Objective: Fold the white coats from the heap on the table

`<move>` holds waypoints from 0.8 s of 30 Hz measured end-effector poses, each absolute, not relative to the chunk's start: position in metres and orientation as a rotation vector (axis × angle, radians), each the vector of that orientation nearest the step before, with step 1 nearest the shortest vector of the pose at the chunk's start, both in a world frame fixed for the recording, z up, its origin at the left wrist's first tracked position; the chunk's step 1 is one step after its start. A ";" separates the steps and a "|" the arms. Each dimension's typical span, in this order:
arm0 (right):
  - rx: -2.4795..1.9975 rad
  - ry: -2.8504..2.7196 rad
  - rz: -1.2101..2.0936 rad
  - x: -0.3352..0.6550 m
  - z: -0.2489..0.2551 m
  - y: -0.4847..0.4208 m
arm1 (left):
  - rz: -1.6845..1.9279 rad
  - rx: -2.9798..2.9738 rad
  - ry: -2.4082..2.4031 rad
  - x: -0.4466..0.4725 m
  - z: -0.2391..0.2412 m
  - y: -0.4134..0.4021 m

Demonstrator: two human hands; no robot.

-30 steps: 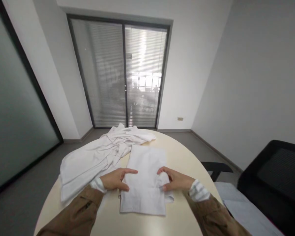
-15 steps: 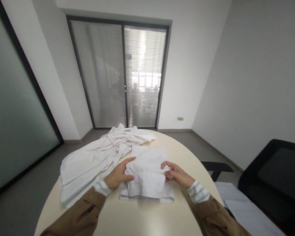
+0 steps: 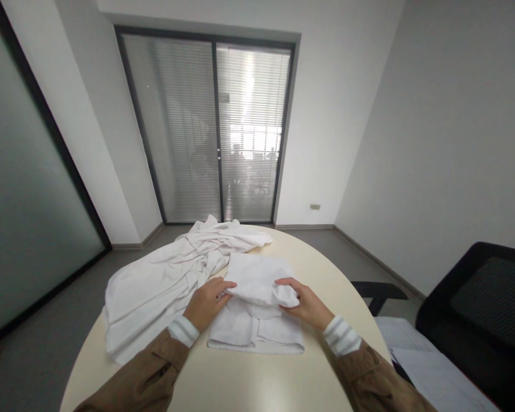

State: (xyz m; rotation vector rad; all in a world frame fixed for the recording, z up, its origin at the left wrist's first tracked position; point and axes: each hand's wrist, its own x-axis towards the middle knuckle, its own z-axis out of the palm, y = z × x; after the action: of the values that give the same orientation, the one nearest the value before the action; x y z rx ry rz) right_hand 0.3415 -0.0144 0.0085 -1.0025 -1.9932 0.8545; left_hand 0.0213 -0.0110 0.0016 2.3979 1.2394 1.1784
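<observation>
A white folded garment (image 3: 257, 309) lies on the round cream table (image 3: 249, 377) in front of me. My left hand (image 3: 206, 303) pinches its raised left edge. My right hand (image 3: 304, 303) grips the raised right edge. Between the two hands the near part of the cloth is lifted and doubled back over the far part. A collar or placket shows on the layer lying flat underneath. Both arms wear brown sleeves with striped white cuffs.
A crumpled white garment (image 3: 167, 280) is spread over the table's left and far side. A black chair (image 3: 480, 309) stands at the right, with papers (image 3: 429, 366) below it. Glass doors with blinds (image 3: 214, 126) face me.
The garment lay flat and long one second ago with both hands at its sides. Both hands have since lifted its near part and carried it away from me over the far part.
</observation>
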 end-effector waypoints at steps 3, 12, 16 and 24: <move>-1.062 -2.169 0.598 0.344 0.009 -0.016 | 1.243 2.659 1.328 0.018 0.002 -0.012; -1.448 -2.383 0.026 0.341 0.021 -0.025 | 1.006 2.983 1.370 0.025 0.014 -0.020; -1.395 -2.295 -0.192 0.337 0.028 -0.031 | 0.846 3.012 1.386 0.029 0.011 -0.019; -1.301 -2.355 -0.324 0.331 0.029 -0.031 | 0.757 2.941 1.543 0.031 0.010 -0.019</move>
State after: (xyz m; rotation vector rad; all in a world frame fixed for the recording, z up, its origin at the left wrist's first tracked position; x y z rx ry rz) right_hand 0.3312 -0.0310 0.0285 -1.3010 -2.3553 -0.3238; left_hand 0.0309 -0.0194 0.0098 2.9413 1.5426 0.7572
